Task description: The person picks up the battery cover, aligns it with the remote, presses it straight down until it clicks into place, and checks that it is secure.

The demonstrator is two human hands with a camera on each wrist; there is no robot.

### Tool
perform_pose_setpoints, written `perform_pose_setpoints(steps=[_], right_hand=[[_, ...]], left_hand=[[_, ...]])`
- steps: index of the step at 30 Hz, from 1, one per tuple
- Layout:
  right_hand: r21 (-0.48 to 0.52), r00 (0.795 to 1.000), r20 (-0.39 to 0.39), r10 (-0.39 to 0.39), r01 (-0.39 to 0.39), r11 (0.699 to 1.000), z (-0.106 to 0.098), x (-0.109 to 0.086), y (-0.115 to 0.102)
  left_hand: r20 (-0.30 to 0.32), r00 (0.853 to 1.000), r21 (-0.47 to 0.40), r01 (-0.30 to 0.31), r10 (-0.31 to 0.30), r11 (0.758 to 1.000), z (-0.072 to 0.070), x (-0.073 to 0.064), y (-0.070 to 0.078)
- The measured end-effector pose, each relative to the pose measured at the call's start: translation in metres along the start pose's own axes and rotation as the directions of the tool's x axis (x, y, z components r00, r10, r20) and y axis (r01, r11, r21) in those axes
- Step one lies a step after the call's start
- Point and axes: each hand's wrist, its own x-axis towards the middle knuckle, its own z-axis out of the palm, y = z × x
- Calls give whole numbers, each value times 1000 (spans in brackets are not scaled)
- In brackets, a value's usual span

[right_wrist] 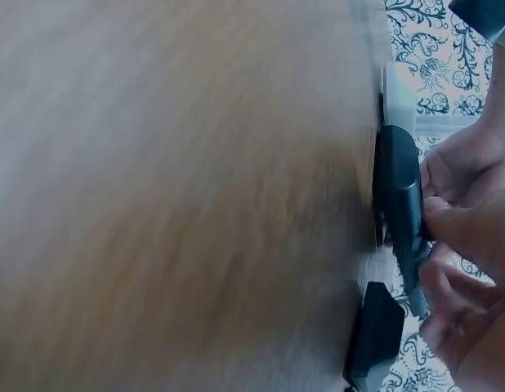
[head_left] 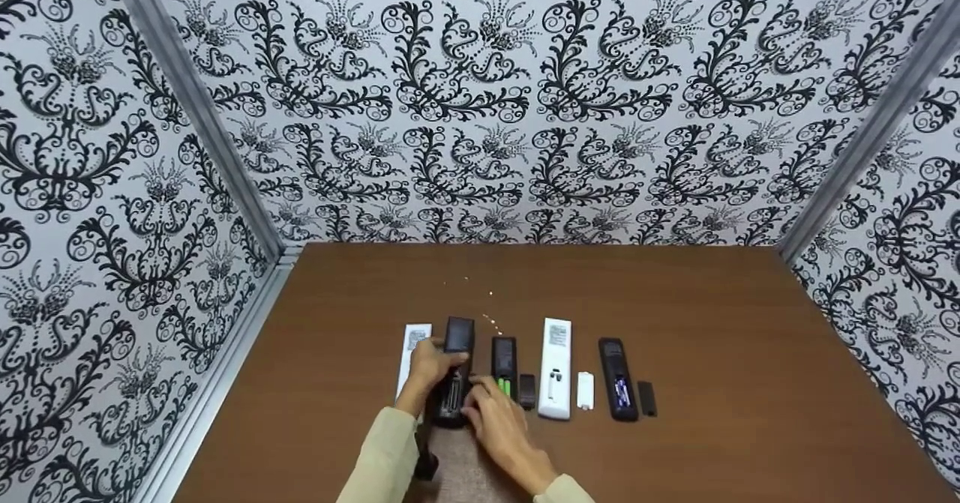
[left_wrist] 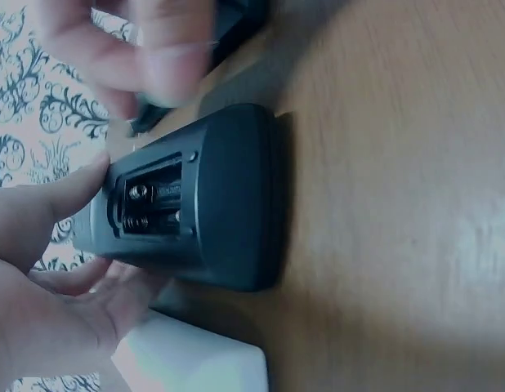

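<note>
My left hand point(head_left: 429, 368) holds a black remote control point(head_left: 460, 334) back side up, thumb across it. Its battery compartment point(left_wrist: 158, 196) lies uncovered, with metal springs showing and no batteries inside. My right hand point(head_left: 496, 417) is beside the remote's lower right edge, fingers bent. In the right wrist view, a small dark piece point(right_wrist: 426, 234) shows between the right thumb and fingers, mostly hidden. A white remote point(head_left: 417, 334) lies partly under the left hand. To the right is a smaller black remote point(head_left: 504, 349) with green batteries point(head_left: 505, 387) in it.
A dark cover point(head_left: 527, 392) lies right of the smaller remote. Farther right are a white remote point(head_left: 556, 338), a white cover point(head_left: 586, 390), another black remote point(head_left: 613, 353) with batteries, and its black cover point(head_left: 647, 399). Patterned walls point(head_left: 480, 113) surround the wooden table point(head_left: 720, 323).
</note>
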Motion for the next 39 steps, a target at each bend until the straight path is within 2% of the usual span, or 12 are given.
perform_pose_setpoints(steps=[4,8,14,16,22,24,28,33,36,39], right_hand=[[210,998,-37,42,-33,977,2,2,-3],[324,995,-40,89,-71,943,3,6,-4],[356,988,53,143,-153,922,1,8,-4],[355,982,88,164,-185,916,1,7,-5],[375,965,169,203,-253,892,0,7,-6],[371,963,189,194,-253,894,-2,7,-7],[353,970,204,135,-201,914,-3,6,-6],[342,987,149,66,-114,933,-3,5,-6],[371,993,100,56,-89,924,-1,7,-6],[430,995,73,64,-90,899,0,9,-5]], left_hand=[[30,999,-94,20,-17,995,-4,0,-4],[50,998,-151,43,-35,988,-7,0,-4],[72,996,-210,66,-52,975,-8,1,-6],[88,993,-239,92,-72,967,-7,2,-8],[147,986,-343,124,-77,931,-8,1,-15],[160,984,-365,132,-77,922,-8,1,-16],[172,982,-374,140,-80,917,-8,0,-17],[176,982,-379,132,-69,916,-8,1,-18],[166,985,-368,114,-56,923,-7,2,-19],[160,986,-365,105,-49,925,-6,2,-21]])
